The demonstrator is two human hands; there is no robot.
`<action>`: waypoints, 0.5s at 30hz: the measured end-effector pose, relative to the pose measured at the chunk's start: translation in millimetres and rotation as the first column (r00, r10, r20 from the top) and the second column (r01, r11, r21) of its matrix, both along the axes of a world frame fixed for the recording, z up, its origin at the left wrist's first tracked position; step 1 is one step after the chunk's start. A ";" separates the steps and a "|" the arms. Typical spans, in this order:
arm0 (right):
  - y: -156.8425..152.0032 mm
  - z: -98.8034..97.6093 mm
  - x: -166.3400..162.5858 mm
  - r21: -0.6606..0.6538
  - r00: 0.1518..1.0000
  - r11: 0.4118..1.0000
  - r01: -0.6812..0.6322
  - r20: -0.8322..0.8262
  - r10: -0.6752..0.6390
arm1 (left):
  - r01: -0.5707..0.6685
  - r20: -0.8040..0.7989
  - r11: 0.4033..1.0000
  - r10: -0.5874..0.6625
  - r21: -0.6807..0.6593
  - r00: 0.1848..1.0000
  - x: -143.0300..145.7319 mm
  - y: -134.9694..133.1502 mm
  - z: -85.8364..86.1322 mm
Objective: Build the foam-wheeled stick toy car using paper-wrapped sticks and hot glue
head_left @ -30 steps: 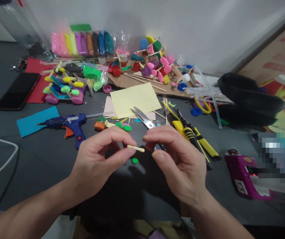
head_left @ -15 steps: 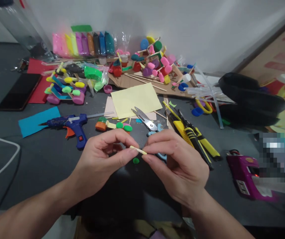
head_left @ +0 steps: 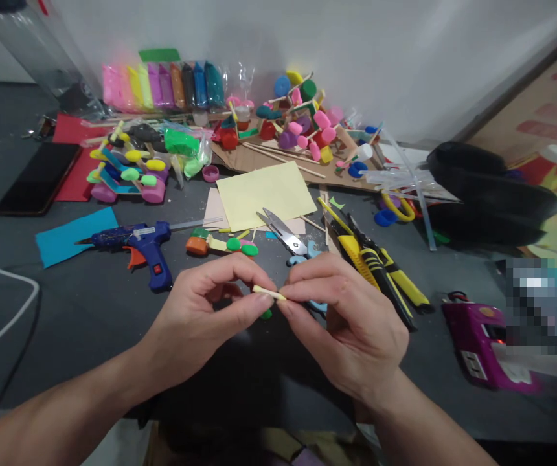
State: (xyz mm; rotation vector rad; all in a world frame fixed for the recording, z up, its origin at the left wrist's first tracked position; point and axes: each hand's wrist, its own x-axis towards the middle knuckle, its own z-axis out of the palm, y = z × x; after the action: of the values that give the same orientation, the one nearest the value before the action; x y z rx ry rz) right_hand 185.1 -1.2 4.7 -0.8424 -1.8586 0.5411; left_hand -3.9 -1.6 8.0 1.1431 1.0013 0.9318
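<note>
A short, thin cream wooden stick with pale yellow clay at its ends (head_left: 267, 293) is held above the near middle of the dark grey counter (head_left: 89, 317), joined to nothing else. Beyond it, a small strip-bodied model with orange and green round wheels and green clay ovals (head_left: 217, 245) looks only part-built; at far left, the purple-wheeled model vehicles with yellow and green clay knobs (head_left: 130, 175) look nearer complete. My left hand (head_left: 208, 304) pinches the stick's left part between thumb and forefinger; my right hand (head_left: 351, 317) pinches its right end, fingertips almost meeting, both wrists angled inward.
</note>
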 end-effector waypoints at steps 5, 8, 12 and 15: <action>2.3 -2.5 1.6 0.001 0.994 0.998 -0.063 -0.089 0.063 | -0.006 0.085 0.997 0.013 -0.079 0.996 0.1 -0.1 -3.6; 2.3 -3.7 2.0 0.010 0.996 0.998 -0.058 -0.068 0.059 | -0.001 0.110 0.994 0.013 -0.108 0.994 -0.7 -0.4 -5.6; 1.2 -2.8 1.8 0.017 0.997 0.997 -0.073 -0.039 0.074 | 0.045 0.098 0.988 -0.030 -0.146 0.995 -1.3 0.1 -5.2; 0.9 -1.0 1.5 0.024 0.995 0.996 -0.087 -0.045 0.088 | 0.085 0.121 0.982 -0.065 -0.171 0.991 -1.9 0.5 -4.9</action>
State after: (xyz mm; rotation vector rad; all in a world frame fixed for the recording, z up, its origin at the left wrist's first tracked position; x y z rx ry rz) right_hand 186.6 -0.3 3.7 -0.7307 -1.8624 0.5891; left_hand -5.8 -1.1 3.2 0.9622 0.9217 0.8220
